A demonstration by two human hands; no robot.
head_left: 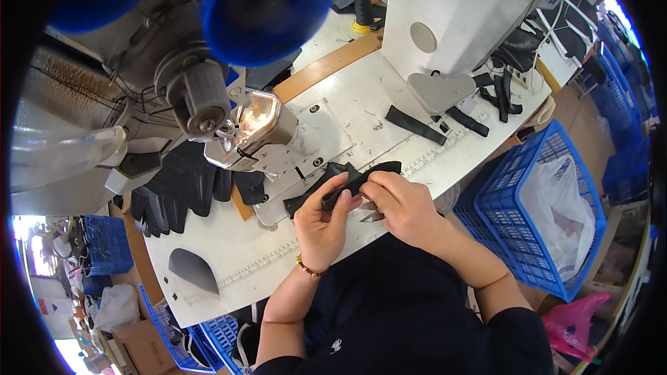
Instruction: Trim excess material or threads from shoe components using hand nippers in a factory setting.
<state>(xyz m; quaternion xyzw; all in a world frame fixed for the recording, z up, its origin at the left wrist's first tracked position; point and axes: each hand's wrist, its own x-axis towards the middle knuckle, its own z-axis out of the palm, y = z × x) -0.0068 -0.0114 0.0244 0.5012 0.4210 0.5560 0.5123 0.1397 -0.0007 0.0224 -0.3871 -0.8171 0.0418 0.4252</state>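
Note:
A folded black strip of leather-like material (353, 184) is held up between my hands over the near part of the white sewing table (250, 271). My left hand (325, 221) pinches its left end between thumb and fingers. My right hand (399, 205) is closed, its fingertips pinching the strip's right side. From under the right palm sticks a pointed metal blade (373, 217), which looks like thread snips; the rest is hidden. Another black strip (300, 204) reaches out behind the left hand. The sewing machine's lit head (257, 125) is just beyond, to the left.
Black cut pieces (177, 184) lie left of the machine, and a dark curved piece (193, 271) nearer me. Loose black strips (415, 125) lie at the back right. A blue basket (486, 198) with a white bag stands right of the table. Black thread (363, 7) stands behind.

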